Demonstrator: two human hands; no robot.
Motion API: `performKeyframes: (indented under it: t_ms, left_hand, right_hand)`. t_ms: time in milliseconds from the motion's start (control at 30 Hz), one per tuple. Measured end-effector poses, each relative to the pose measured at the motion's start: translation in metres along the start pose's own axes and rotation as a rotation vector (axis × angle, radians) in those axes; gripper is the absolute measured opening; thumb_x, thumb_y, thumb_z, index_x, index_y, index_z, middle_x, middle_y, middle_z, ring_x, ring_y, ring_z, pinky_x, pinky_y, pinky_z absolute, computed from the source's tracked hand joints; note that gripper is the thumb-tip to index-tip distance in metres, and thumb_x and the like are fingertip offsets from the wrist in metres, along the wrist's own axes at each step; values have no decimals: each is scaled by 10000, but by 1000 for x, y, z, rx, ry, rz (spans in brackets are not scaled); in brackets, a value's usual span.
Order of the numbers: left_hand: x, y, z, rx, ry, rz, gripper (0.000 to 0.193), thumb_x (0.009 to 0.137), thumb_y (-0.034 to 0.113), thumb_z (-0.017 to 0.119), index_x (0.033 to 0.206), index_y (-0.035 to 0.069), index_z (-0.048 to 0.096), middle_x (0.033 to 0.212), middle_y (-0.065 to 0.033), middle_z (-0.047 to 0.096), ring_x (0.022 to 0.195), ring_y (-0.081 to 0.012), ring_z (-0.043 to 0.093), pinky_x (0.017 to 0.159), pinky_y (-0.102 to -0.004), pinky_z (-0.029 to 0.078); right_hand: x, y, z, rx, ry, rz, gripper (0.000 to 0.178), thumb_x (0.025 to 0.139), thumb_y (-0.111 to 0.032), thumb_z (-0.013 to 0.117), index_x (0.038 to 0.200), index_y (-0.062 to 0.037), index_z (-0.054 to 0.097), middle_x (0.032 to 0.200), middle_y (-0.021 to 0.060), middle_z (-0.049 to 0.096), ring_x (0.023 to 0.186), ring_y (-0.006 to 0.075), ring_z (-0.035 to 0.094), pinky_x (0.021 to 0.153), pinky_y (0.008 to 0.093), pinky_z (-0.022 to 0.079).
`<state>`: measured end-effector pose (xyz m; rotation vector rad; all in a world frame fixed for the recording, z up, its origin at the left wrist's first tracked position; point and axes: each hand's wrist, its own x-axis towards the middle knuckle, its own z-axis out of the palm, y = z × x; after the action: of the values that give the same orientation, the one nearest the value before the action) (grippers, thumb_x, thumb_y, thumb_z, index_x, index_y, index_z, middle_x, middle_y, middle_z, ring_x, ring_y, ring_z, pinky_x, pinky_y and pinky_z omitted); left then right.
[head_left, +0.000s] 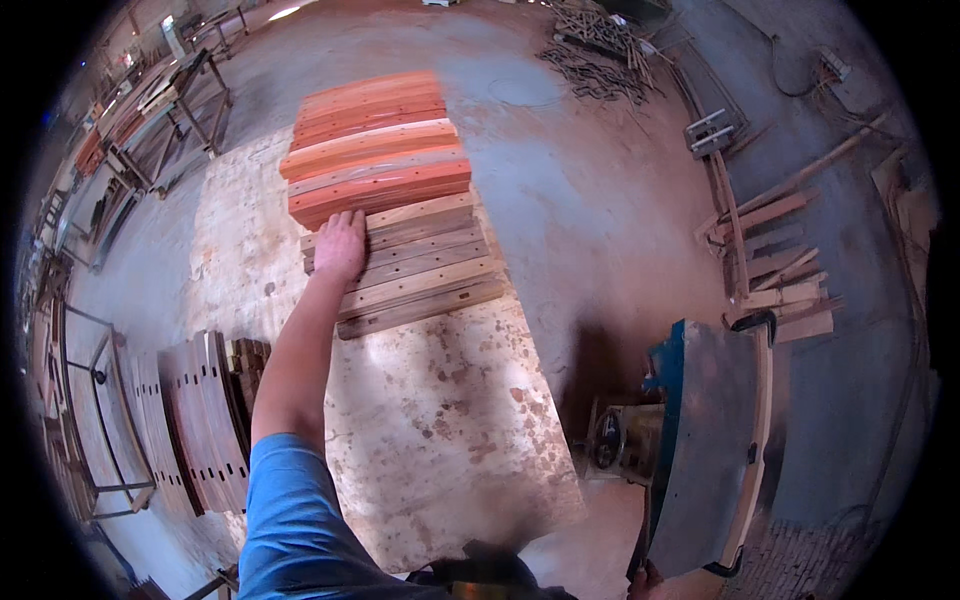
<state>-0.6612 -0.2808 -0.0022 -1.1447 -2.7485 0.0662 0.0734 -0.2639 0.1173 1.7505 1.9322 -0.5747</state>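
My left hand reaches forward to the left end of a row of brown wooden boards with small dark holes. Its fingers are bent close together over a board beside the reddish ones; the thumb's grip is hard to make out. Just beyond lie reddish-orange wooden boards, side by side in the same row. Both groups rest on a pale, stained sheet on the floor. Only a small part of my right hand shows at the bottom, by the near corner of a metal-topped machine. Its fingers are mostly hidden.
Slotted boards stand in a stack to my left, beside a metal frame. Workbenches line the far left. Loose timber offcuts lie on the right, and a heap of thin sticks is at the back.
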Motion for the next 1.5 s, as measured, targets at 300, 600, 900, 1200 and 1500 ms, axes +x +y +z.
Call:
performKeyframes:
  t_ms: [300,600,900,1200,1500]
  left_hand:
    - [-50,13,-29,-25,305,230,161,837,72,544,995,42,550,984,-144,585,961,-308,582,848,-427,477]
    - [-163,116,-105,-147,318,148,251,816,157,670,1002,33,556,972,-183,597,849,-369,579,712,-444,511]
    - [-345,308,-169,-1885,-551,-492,480,980,534,491,1015,59,550,787,-74,612,601,-184,585,565,-337,513]
    - [-502,496,-178,-2394,-899,-705,436,1010,495,433,1101,86,557,874,-145,610,692,-268,582,581,-379,516]
    - [-603,636,-161,-2288,-1281,-673,405,1023,470,402,1101,103,555,875,-103,593,706,-240,561,598,-367,480]
  right_hand:
    - [40,58,51,290,156,-94,440,1019,-393,436,1139,-41,670,969,212,694,892,390,663,775,470,525]
    - [46,115,56,490,211,-134,430,980,-246,481,1283,46,564,812,170,636,776,267,630,717,391,502]
    - [26,256,69,774,111,-177,420,982,-203,532,1329,34,546,713,54,572,642,135,548,594,308,468]
    - [-36,435,116,999,155,-13,430,993,-231,538,1373,-29,538,699,14,550,640,95,529,605,276,463]
    - [-83,497,145,1107,152,93,453,990,-214,550,1385,6,515,693,-8,546,624,72,508,581,244,443]
